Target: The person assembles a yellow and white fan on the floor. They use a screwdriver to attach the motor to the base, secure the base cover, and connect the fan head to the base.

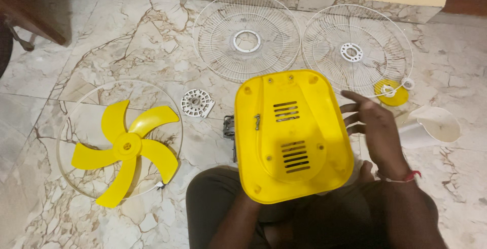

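Seated on a marble floor [446,188], a person holds a yellow plastic fan housing [291,135] over the lap, its vented back turned up to the head camera. The left hand [242,198] is under the housing's near-left corner, mostly hidden, so how far its fingers close cannot be told; it appears to prop the shell. The right hand [373,124] stands beside the housing's right edge, open, fingers spread and loosely curled, gripping nothing.

Around the person lie the fan's other parts: a yellow five-blade propeller [124,150] resting inside a thin guard ring [63,122] at left, two white wire grilles [247,36] [357,48] side by side near the wall, a small white round fitting [197,102], a dark motor part [229,127] just left of the housing, a yellow cap [391,92], and a white cone-shaped piece [431,126] at right.

Judging from this, the work is at the housing stage, with the shell being inspected or turned. A next move would likely call for the open right hand to close on the rim and steady it.
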